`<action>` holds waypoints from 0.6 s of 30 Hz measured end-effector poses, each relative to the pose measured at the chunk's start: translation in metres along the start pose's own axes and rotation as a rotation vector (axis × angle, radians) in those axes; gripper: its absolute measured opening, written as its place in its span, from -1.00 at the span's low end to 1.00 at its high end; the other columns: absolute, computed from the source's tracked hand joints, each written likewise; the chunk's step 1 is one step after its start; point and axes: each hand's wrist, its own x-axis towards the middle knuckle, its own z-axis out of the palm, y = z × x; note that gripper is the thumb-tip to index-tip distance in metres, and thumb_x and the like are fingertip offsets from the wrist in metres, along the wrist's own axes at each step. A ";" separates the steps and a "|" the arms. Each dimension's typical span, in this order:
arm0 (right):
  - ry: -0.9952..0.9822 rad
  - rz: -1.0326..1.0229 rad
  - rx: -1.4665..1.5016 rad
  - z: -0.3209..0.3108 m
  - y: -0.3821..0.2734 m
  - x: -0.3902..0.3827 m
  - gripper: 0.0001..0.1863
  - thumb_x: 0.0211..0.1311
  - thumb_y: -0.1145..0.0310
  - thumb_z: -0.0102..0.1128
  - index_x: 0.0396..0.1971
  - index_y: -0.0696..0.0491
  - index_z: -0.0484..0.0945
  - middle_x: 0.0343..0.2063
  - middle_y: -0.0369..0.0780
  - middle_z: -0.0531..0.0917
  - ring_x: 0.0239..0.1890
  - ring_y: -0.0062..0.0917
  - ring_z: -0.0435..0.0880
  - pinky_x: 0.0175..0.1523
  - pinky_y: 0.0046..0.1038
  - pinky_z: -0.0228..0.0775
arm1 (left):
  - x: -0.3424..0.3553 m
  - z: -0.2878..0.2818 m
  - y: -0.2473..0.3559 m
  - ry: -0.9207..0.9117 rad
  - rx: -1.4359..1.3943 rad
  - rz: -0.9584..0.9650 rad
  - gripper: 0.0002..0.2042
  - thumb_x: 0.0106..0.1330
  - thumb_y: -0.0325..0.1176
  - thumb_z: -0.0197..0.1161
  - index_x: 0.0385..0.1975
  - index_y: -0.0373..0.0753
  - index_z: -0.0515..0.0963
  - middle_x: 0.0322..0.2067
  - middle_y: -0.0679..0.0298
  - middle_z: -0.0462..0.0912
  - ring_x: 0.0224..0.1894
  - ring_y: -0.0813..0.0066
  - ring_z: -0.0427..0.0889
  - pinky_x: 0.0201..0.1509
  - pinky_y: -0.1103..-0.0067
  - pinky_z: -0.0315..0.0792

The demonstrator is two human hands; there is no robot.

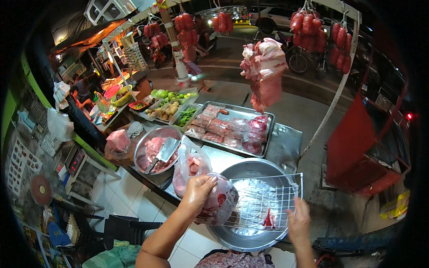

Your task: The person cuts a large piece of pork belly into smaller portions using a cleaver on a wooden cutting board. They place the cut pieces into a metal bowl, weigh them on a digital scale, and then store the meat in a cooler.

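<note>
My left hand is closed on the gathered top of a clear plastic bag of meat, red and pale pieces showing through. The bag hangs above the left edge of a wire rack lying across a wide metal basin. At the rack's right edge is my right hand, slightly blurred, thumb apart from the fingers and no object visible in it. A small red scrap shows at the rack's lower part. Beside the held bag, a whitish plastic bag contains more meat.
A metal bowl of meat with a cleaver stands left. Behind lie a tray of packed meat and vegetable bins. A meat slab and sausages hang overhead. A white post rises right.
</note>
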 end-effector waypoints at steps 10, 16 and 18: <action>-0.368 0.448 1.644 0.119 -0.049 -0.011 -0.34 0.36 -0.17 -0.11 0.26 0.01 0.30 0.20 -0.14 0.42 0.27 -0.28 0.35 0.35 -0.14 0.19 | -0.029 0.087 0.090 -0.359 0.117 0.225 -0.71 0.36 -0.25 0.19 -0.58 -0.25 0.52 -0.60 0.51 0.41 -0.51 0.75 0.29 -0.41 0.70 0.19; -0.044 0.399 2.772 0.098 -0.003 -0.034 -0.48 0.43 0.07 -0.15 0.25 0.05 0.32 0.26 -0.17 0.38 0.28 -0.32 0.37 0.39 -0.16 0.17 | -0.043 0.186 0.092 -0.366 -0.005 0.195 -0.87 0.31 -0.40 0.22 -0.47 -0.27 0.54 -0.53 0.45 0.47 -0.48 0.70 0.35 -0.38 0.67 0.22; 0.023 0.283 2.719 0.080 0.013 -0.053 -0.42 0.41 -0.01 -0.15 0.26 0.05 0.31 0.27 -0.16 0.37 0.27 -0.30 0.38 0.38 -0.14 0.18 | -0.056 0.214 0.086 -0.426 0.007 0.275 -0.86 0.32 -0.41 0.21 -0.49 -0.27 0.52 -0.54 0.46 0.45 -0.49 0.71 0.32 -0.39 0.69 0.18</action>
